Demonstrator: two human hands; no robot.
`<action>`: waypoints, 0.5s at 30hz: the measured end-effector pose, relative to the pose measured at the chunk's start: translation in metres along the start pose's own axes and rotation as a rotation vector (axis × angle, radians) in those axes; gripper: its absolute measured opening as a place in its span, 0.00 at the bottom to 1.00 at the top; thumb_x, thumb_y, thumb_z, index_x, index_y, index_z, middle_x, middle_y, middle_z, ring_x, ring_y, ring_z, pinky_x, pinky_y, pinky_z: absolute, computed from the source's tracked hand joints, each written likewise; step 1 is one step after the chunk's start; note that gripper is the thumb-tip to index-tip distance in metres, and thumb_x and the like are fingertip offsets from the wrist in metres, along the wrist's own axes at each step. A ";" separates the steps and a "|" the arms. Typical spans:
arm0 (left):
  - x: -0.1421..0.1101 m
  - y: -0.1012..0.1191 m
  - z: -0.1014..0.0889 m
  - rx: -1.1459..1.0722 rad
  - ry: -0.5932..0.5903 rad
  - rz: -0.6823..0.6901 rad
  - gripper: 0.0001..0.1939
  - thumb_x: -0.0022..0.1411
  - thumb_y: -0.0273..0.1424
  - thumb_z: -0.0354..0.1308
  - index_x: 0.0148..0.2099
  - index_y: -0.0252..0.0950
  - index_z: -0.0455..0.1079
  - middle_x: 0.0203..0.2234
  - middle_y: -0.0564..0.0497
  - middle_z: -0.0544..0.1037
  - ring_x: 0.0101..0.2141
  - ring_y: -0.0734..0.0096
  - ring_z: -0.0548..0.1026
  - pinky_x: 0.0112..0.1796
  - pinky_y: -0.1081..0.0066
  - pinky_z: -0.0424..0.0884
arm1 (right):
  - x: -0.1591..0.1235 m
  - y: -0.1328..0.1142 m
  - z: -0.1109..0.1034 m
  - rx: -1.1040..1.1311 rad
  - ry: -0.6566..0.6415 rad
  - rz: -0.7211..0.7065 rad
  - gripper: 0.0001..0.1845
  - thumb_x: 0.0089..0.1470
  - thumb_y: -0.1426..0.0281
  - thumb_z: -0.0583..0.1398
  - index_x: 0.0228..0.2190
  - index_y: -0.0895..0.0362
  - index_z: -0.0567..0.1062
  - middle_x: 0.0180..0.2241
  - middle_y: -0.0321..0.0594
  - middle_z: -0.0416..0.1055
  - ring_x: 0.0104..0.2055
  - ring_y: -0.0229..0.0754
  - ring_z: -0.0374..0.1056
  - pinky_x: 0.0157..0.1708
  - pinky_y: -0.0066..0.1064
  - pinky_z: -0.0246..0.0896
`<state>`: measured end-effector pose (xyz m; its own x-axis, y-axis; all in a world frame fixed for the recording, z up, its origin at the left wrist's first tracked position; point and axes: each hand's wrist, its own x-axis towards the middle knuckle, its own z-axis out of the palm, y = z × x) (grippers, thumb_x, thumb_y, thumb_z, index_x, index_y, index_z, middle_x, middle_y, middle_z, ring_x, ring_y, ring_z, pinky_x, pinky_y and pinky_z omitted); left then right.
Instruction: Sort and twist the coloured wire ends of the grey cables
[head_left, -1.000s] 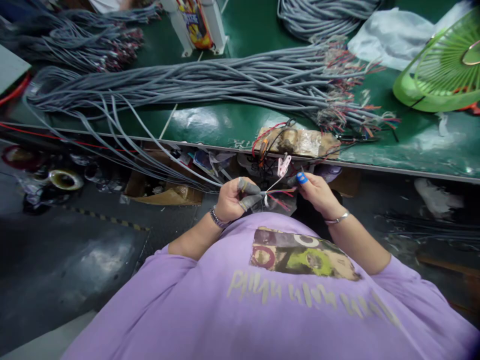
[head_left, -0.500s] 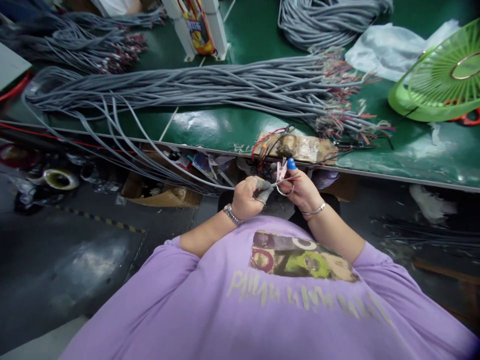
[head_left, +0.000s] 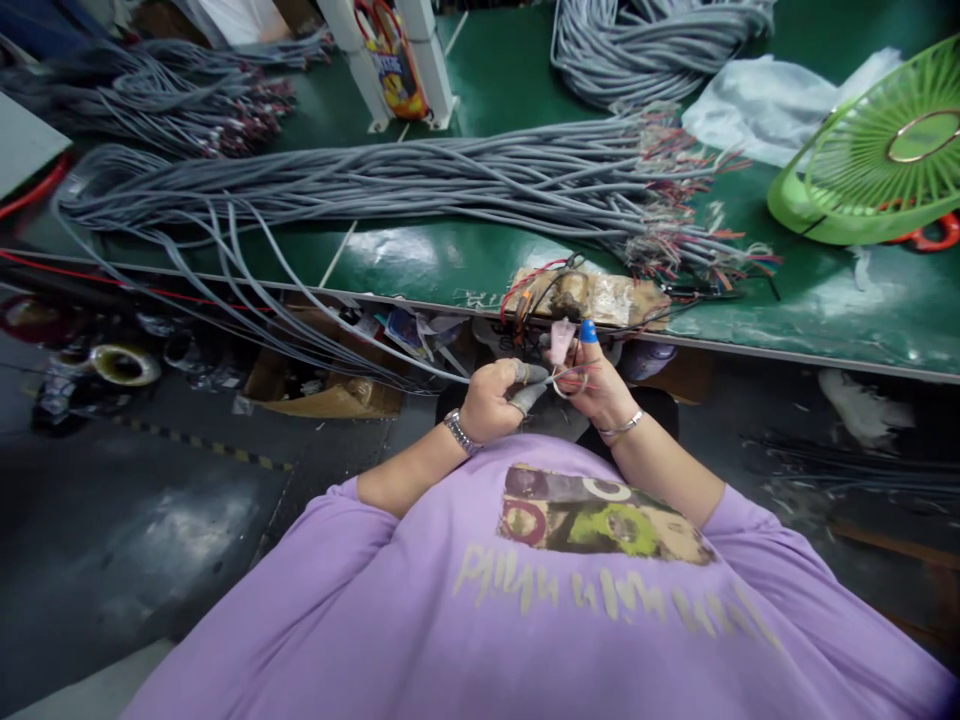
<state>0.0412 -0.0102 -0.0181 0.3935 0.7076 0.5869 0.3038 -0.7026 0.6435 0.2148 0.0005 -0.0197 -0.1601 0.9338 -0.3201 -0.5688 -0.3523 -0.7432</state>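
My left hand (head_left: 491, 402), with grey covers on its fingertips, is closed in a pinch on the end of a grey cable (head_left: 442, 374). Thin red and pale wires (head_left: 577, 374) fan out of that cable end, against the fingers of my right hand (head_left: 606, 392). A blue cover sits on the right thumb, which points up. Curled right fingers hold a small pink tool (head_left: 562, 340); its working end is too small to make out. Both hands are close together in front of the bench edge, by a taped cardboard piece (head_left: 622, 300).
On the green bench (head_left: 420, 250) lies a long bundle of grey cables (head_left: 390, 180) with frayed wire ends on the right. Several cables hang over the edge. A green fan (head_left: 892, 150), a plastic bag (head_left: 757, 100) and a cable coil (head_left: 652, 45) stand further back. Below is a cardboard box (head_left: 330, 395).
The pink tool has turned in my right hand and now shows a broader side. The right thumb points more upright. My left hand keeps its pinch on the cable.
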 end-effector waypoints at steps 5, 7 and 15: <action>-0.015 0.012 -0.018 -0.056 -0.033 0.056 0.10 0.58 0.35 0.67 0.38 0.34 0.77 0.26 0.50 0.79 0.26 0.76 0.76 0.28 0.75 0.71 | -0.007 0.004 -0.015 0.015 -0.001 0.033 0.34 0.46 0.36 0.60 0.27 0.56 0.69 0.20 0.31 0.67 0.13 0.25 0.37 0.13 0.25 0.26; -0.023 0.016 -0.025 -0.073 -0.031 0.066 0.11 0.57 0.35 0.68 0.39 0.34 0.77 0.26 0.50 0.79 0.25 0.76 0.75 0.27 0.76 0.71 | -0.010 0.005 -0.021 -0.004 0.025 0.047 0.32 0.46 0.38 0.61 0.27 0.56 0.69 0.22 0.32 0.69 0.14 0.25 0.37 0.13 0.25 0.26; -0.040 0.014 -0.031 -0.054 -0.032 0.094 0.10 0.58 0.31 0.67 0.43 0.35 0.76 0.29 0.50 0.80 0.28 0.74 0.76 0.30 0.74 0.72 | -0.035 0.011 -0.031 -0.160 -0.018 -0.065 0.27 0.44 0.46 0.67 0.26 0.58 0.74 0.22 0.33 0.66 0.15 0.24 0.38 0.14 0.24 0.30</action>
<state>0.0027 -0.0457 -0.0169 0.4456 0.6357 0.6303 0.2173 -0.7598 0.6127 0.2393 -0.0380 -0.0347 -0.1424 0.9553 -0.2589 -0.4431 -0.2955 -0.8464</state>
